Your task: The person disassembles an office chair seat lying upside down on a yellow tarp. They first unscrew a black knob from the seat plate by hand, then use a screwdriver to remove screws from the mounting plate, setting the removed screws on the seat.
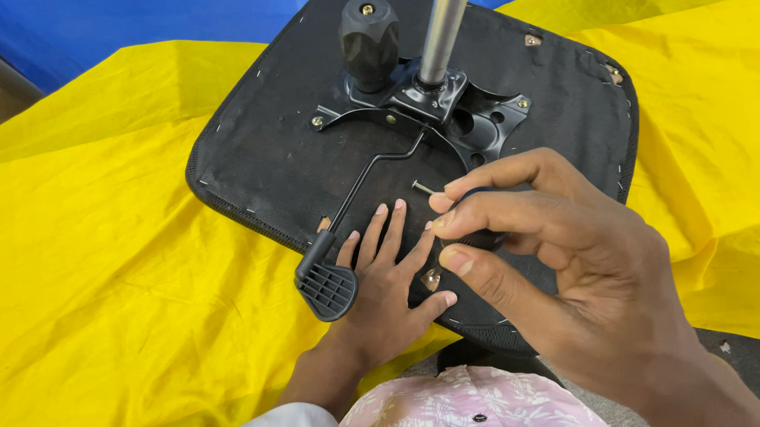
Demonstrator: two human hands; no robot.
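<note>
We press our left hand [381, 277] flat, fingers spread, on the upturned seat base [258, 159] to steady it — our right hand [561, 257] pinches a dark-knobbed bolt [424, 188] above the mounting plate [444, 108].

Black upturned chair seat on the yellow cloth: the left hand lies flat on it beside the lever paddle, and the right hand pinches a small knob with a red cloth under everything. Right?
Not quite. The head view shows the black upturned chair seat on a yellow cloth, with no red cloth there. The rest holds: the left hand lies flat beside the black ribbed lever paddle, and the right hand pinches a small dark knob with a metal stud.
</note>
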